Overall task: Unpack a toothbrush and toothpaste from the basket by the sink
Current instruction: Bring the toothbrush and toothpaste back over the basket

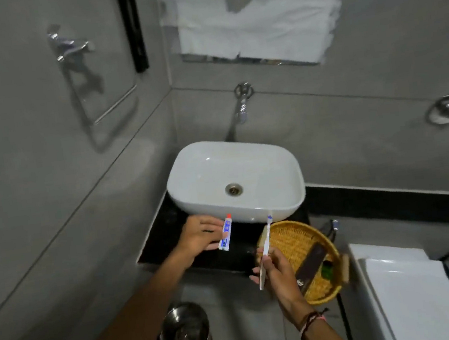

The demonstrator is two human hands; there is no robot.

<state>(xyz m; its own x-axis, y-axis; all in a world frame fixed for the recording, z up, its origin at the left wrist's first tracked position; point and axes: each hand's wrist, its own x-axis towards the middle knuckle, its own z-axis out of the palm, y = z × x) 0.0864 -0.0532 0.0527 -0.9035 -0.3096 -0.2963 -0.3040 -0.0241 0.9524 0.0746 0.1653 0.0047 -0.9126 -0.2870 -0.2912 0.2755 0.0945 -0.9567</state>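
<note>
My left hand (200, 235) holds a small white toothpaste tube (226, 233) with blue print and a red cap, upright over the black counter (163, 232) in front of the white sink (192, 190). My right hand (278, 271) grips a white toothbrush (265, 246) by its handle, bristles pointing up toward the sink's front rim. Just right of that hand sits the round woven basket (289, 236), at the counter's right end. A dark brown flat packet (311, 264) and something green lie inside it.
A wall tap (242, 103) juts out above the sink. A steel bin (185, 335) stands on the floor below the counter. A white toilet cistern (407, 288) is at the right. White towels (253, 15) hang above, and a towel ring (78, 74) on the left wall.
</note>
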